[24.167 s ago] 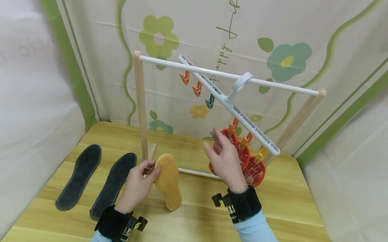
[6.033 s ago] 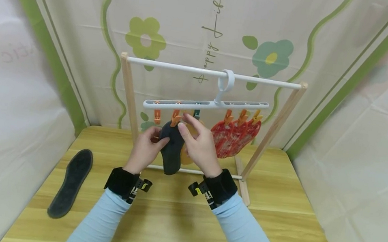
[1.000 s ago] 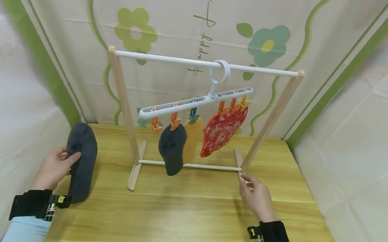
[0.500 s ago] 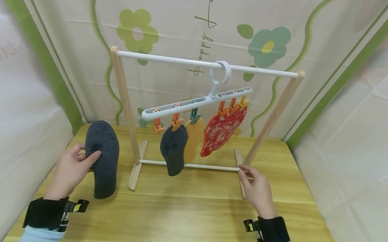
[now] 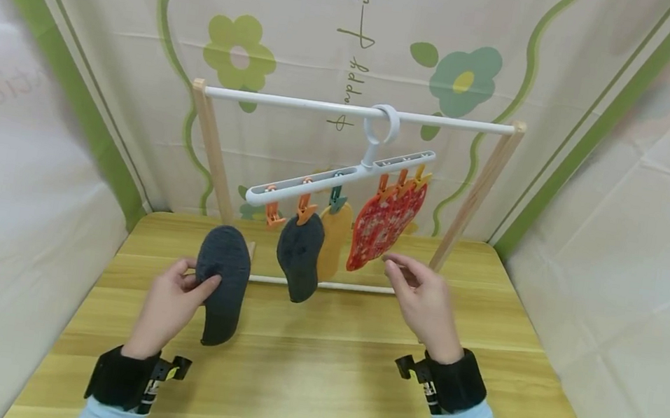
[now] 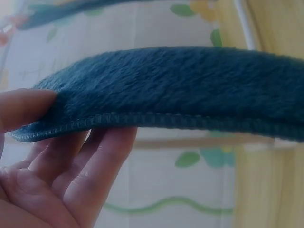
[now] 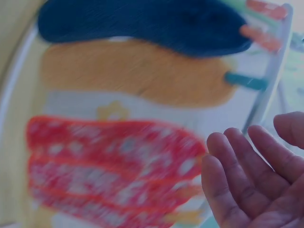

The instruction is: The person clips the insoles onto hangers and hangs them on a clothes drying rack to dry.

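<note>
My left hand [image 5: 170, 304] pinches a dark grey insole [image 5: 228, 280] at its edge, thumb on the fuzzy face and fingers behind, as the left wrist view shows. It is held upright left of the clip hanger [image 5: 339, 176]. From the hanger hang a dark insole [image 5: 298, 260], a yellow insole [image 5: 334, 244] and red patterned insoles [image 5: 384, 230] in clips. The leftmost orange clip [image 5: 273, 215] holds nothing. My right hand [image 5: 426, 309] is just right of the red insoles' lower end, fingers loosely bent with nothing in them.
A rack with a white top bar [image 5: 298, 102] and wooden posts [image 5: 483, 193] stands on the wooden table [image 5: 311, 389]. The hanger hooks over that bar, its left end angled toward me. Patterned cloth walls [image 5: 143, 21] enclose the table's back and sides.
Over the last second my left hand carries the dark insole rightward from the table's left side. My right hand moves up and left from the rack's right foot. Earlier, the other dark insole was clipped up.
</note>
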Demonstrator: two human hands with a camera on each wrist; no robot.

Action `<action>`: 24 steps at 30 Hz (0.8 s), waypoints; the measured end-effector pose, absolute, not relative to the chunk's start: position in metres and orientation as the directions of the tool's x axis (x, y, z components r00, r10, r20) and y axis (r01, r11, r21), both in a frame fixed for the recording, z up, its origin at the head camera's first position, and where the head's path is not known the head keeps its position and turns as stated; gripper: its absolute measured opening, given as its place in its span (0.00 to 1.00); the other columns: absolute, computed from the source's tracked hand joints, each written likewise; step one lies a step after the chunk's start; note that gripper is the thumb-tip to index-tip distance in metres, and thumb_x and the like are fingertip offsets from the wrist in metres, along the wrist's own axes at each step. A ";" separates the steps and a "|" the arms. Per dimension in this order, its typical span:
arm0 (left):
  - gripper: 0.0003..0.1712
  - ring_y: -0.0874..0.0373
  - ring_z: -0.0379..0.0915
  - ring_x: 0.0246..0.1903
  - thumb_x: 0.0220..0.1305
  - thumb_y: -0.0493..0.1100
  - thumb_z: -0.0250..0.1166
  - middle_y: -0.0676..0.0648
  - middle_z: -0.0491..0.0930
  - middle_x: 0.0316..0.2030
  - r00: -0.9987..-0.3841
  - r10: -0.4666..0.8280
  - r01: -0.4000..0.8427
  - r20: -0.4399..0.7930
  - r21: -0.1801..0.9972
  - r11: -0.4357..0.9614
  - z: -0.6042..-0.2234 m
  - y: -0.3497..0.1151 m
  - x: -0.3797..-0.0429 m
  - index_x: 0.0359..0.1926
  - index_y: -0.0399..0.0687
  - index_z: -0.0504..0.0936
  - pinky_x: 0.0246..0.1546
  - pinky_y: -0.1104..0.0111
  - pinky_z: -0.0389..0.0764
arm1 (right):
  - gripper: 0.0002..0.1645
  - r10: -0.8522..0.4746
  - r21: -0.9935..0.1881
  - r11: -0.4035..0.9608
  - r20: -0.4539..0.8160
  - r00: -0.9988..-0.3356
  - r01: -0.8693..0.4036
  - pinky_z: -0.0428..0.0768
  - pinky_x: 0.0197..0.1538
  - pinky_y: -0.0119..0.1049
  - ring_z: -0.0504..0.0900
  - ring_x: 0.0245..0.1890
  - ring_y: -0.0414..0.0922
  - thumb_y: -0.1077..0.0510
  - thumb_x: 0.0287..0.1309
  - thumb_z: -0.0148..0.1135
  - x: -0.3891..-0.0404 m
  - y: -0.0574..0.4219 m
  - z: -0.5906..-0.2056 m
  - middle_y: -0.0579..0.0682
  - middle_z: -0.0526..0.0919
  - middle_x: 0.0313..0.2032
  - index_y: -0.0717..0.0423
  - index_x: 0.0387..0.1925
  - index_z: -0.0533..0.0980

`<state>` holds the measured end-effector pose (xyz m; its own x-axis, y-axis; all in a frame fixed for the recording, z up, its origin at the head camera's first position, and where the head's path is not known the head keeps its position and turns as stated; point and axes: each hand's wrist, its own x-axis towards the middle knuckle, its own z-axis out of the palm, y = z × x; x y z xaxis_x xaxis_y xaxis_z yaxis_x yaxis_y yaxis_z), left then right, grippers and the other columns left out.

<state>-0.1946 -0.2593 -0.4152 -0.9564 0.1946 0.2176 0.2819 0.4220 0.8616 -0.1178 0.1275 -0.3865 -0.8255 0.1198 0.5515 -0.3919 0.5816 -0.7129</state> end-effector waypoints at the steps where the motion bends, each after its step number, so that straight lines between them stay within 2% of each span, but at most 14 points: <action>1: 0.17 0.62 0.51 0.10 0.69 0.50 0.64 0.49 0.66 0.16 -0.956 0.200 0.282 0.216 0.864 0.418 -0.415 -0.256 -0.194 0.48 0.43 0.73 0.09 0.67 0.58 | 0.15 0.104 -0.709 0.574 0.559 -0.822 -0.410 0.81 0.42 0.30 0.84 0.40 0.43 0.56 0.69 0.61 -0.119 0.122 -0.380 0.53 0.86 0.45 0.56 0.52 0.82; 5: 0.18 0.62 0.53 0.11 0.69 0.49 0.65 0.46 0.74 0.19 -0.951 0.222 0.291 0.215 0.865 0.408 -0.416 -0.245 -0.191 0.49 0.42 0.73 0.10 0.68 0.59 | 0.16 0.034 -0.712 0.515 0.573 -0.819 -0.477 0.82 0.43 0.33 0.84 0.41 0.42 0.56 0.69 0.61 -0.123 0.101 -0.358 0.52 0.86 0.47 0.57 0.54 0.81; 7: 0.18 0.62 0.53 0.11 0.69 0.49 0.65 0.47 0.74 0.18 -0.949 0.230 0.295 0.217 0.866 0.402 -0.416 -0.240 -0.190 0.49 0.42 0.74 0.11 0.68 0.59 | 0.17 -0.010 -0.709 0.481 0.584 -0.812 -0.516 0.83 0.41 0.34 0.84 0.39 0.41 0.57 0.69 0.60 -0.126 0.091 -0.349 0.51 0.86 0.47 0.58 0.55 0.80; 10: 0.16 0.63 0.53 0.11 0.69 0.46 0.65 0.46 0.71 0.17 -0.950 0.232 0.287 0.208 0.876 0.387 -0.413 -0.234 -0.188 0.49 0.41 0.74 0.12 0.69 0.58 | 0.18 -0.105 -0.689 0.424 0.607 -0.788 -0.588 0.82 0.33 0.32 0.84 0.34 0.40 0.59 0.69 0.60 -0.133 0.077 -0.339 0.51 0.85 0.48 0.60 0.58 0.78; 14: 0.16 0.62 0.54 0.11 0.69 0.44 0.65 0.45 0.72 0.18 -0.948 0.237 0.289 0.211 0.883 0.369 -0.413 -0.229 -0.188 0.51 0.40 0.74 0.12 0.69 0.59 | 0.24 -0.235 -0.706 0.303 0.595 -0.768 -0.640 0.74 0.20 0.33 0.84 0.28 0.39 0.62 0.68 0.60 -0.142 0.056 -0.332 0.56 0.81 0.55 0.63 0.64 0.72; 17: 0.16 0.59 0.62 0.14 0.69 0.45 0.65 0.44 0.79 0.22 -0.944 0.242 0.302 0.224 0.880 0.366 -0.414 -0.227 -0.189 0.50 0.41 0.74 0.13 0.69 0.60 | 0.28 -0.279 -0.741 0.229 0.571 -0.772 -0.631 0.78 0.23 0.33 0.84 0.25 0.40 0.63 0.69 0.60 -0.146 0.041 -0.328 0.58 0.76 0.61 0.62 0.68 0.68; 20: 0.15 0.55 0.74 0.22 0.68 0.43 0.66 0.43 0.85 0.30 -0.942 0.242 0.309 0.230 0.877 0.369 -0.415 -0.223 -0.190 0.51 0.41 0.75 0.17 0.71 0.67 | 0.31 -0.286 -0.761 0.206 0.554 -0.782 -0.615 0.83 0.29 0.36 0.83 0.24 0.40 0.62 0.69 0.59 -0.149 0.030 -0.325 0.55 0.74 0.64 0.61 0.70 0.65; 24: 0.14 0.53 0.75 0.22 0.68 0.41 0.66 0.43 0.84 0.28 -0.936 0.250 0.330 0.250 0.873 0.361 -0.417 -0.220 -0.190 0.50 0.41 0.75 0.17 0.71 0.68 | 0.34 -0.287 -0.799 0.187 0.511 -0.810 -0.571 0.85 0.30 0.41 0.84 0.25 0.45 0.60 0.70 0.58 -0.153 0.020 -0.320 0.51 0.71 0.67 0.62 0.73 0.60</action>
<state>-0.1904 -0.2203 -0.4165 -0.9355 0.2495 0.2501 0.3295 0.3607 0.8726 -0.1531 0.0204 -0.3202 -0.8099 -0.2874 0.5114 -0.5711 0.1873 -0.7992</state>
